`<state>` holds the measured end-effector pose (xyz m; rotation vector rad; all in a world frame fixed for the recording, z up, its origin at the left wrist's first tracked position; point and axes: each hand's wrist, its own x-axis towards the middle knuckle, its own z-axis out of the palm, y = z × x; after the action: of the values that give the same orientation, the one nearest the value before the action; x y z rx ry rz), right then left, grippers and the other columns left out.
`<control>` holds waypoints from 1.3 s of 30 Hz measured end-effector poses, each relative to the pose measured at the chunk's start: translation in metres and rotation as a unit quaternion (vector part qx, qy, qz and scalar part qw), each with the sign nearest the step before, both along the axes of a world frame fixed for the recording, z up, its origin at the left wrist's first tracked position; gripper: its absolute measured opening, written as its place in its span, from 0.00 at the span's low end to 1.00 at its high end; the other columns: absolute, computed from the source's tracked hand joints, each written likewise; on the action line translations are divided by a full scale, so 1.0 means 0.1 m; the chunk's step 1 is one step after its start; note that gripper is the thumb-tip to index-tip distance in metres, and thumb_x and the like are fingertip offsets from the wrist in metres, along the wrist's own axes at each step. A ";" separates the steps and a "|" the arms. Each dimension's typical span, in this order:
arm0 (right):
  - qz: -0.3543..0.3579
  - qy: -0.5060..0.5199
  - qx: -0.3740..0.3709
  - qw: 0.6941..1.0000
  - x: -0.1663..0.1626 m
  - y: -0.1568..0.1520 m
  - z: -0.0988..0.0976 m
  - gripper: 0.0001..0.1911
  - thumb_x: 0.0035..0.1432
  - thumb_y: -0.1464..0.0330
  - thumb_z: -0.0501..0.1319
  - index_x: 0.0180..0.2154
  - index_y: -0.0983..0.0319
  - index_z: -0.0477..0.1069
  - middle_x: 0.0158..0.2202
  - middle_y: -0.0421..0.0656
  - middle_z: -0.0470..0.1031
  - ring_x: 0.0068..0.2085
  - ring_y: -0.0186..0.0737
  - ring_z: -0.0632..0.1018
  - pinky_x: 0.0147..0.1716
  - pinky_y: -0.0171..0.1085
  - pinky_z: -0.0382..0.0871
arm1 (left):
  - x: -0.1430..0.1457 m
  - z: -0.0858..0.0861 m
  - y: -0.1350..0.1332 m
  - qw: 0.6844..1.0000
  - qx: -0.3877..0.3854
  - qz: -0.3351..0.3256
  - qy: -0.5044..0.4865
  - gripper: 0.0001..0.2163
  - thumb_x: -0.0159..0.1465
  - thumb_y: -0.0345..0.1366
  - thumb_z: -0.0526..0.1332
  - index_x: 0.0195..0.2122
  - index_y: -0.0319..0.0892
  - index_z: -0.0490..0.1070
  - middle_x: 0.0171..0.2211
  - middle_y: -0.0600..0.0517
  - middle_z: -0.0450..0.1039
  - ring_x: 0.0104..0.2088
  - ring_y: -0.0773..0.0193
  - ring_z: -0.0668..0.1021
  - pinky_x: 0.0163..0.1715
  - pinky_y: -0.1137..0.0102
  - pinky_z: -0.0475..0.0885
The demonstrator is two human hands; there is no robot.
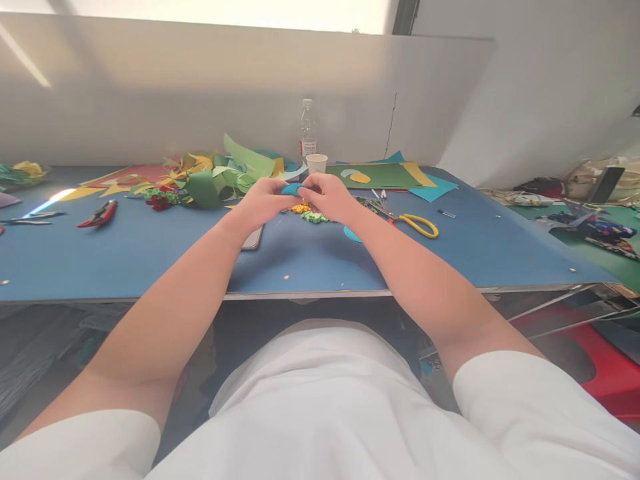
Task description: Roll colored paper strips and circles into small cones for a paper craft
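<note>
- Clamps the grip of left hand and right hand on one blue paper piece, raised above the worktop
- Shows smooth, bent paper in that double pinch, with a frilled orange cluster and a frilled green cluster just below
- Has thin round shapes nearby: a yellow disc on layered sheets, a blue disc beside the right forearm
- Includes metal scissors with looped yellow handles, red-handled pliers, curling green and yellow paper scraps
- Has a pale paper cup upright before a clear plastic bottle
- Spreads over a flat blue surface against a pale wall, sunlit in patches
- Cuts off a red stool at the right edge
- Cannot tell the full outline of the pinched paper, partly covered by both hands
- Mostly hides a rounded-corner flat object under the left wrist
</note>
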<state>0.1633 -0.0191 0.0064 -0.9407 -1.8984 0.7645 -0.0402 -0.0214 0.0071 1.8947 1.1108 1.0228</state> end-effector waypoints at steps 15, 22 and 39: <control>0.041 0.065 -0.066 0.995 0.01 0.02 0.01 0.06 0.68 0.75 0.65 0.35 0.61 0.74 0.23 0.37 0.73 0.25 0.35 0.71 0.24 0.34 0.62 | 0.01 0.00 -0.01 1.000 0.020 -0.006 -0.017 0.10 0.59 0.42 0.72 0.29 0.41 0.79 0.24 0.54 0.64 0.27 0.68 0.64 0.30 0.66 0.53; 0.039 0.067 -0.065 0.995 0.01 0.05 0.00 0.08 0.66 0.74 0.68 0.34 0.61 0.72 0.22 0.36 0.71 0.25 0.33 0.70 0.26 0.34 0.65 | 0.02 0.00 0.00 1.000 0.016 -0.013 -0.014 0.09 0.58 0.40 0.72 0.27 0.41 0.77 0.23 0.54 0.63 0.27 0.67 0.64 0.30 0.66 0.54; 0.051 0.070 -0.051 0.995 0.02 0.05 0.01 0.03 0.67 0.69 0.66 0.38 0.60 0.75 0.27 0.38 0.74 0.28 0.36 0.72 0.27 0.36 0.65 | 0.01 -0.02 0.05 0.999 0.002 -0.028 -0.040 0.06 0.58 0.36 0.70 0.26 0.43 0.77 0.24 0.54 0.66 0.29 0.66 0.68 0.33 0.65 0.59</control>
<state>0.1654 -0.0138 0.0071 -0.8347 -1.8093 0.9700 -0.0394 -0.0160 0.0054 1.8613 1.0059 1.0603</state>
